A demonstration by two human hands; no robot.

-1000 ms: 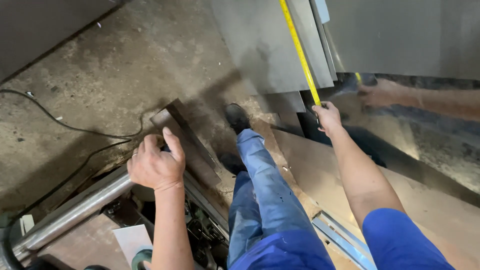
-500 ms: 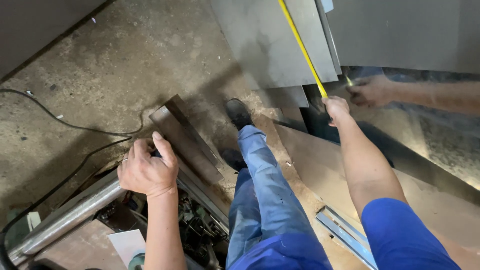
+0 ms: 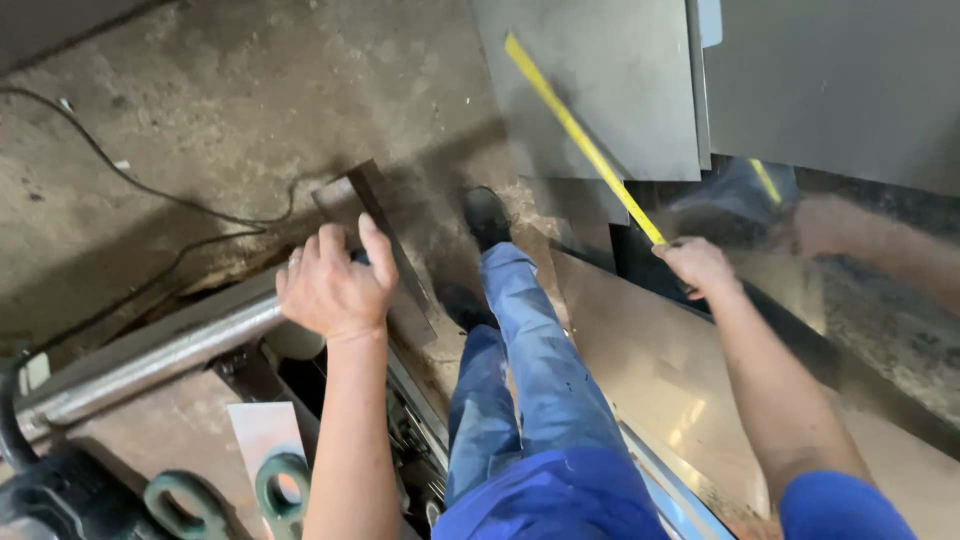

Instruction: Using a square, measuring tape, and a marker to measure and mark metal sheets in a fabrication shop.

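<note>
My left hand [image 3: 330,285] rests closed over the end of a steel roller bar [image 3: 150,365] and a dark metal strip [image 3: 385,250] on a machine at the left. My right hand [image 3: 698,265] pinches a yellow tape measure [image 3: 580,135] that runs up and left across a grey metal sheet [image 3: 610,90]. A shiny metal sheet [image 3: 660,370] lies under my right forearm. My legs in blue jeans and a black shoe [image 3: 487,215] stand between the machine and the sheets.
A blurred reflection of an arm [image 3: 860,235] shows at the right. A black cable [image 3: 150,190] snakes over the concrete floor. Green-handled shears [image 3: 275,490] lie at the bottom left.
The view shifted down and left. My right hand pulled the tape back slightly toward me. My left hand stayed on the bar. The arm at the right blurred.
</note>
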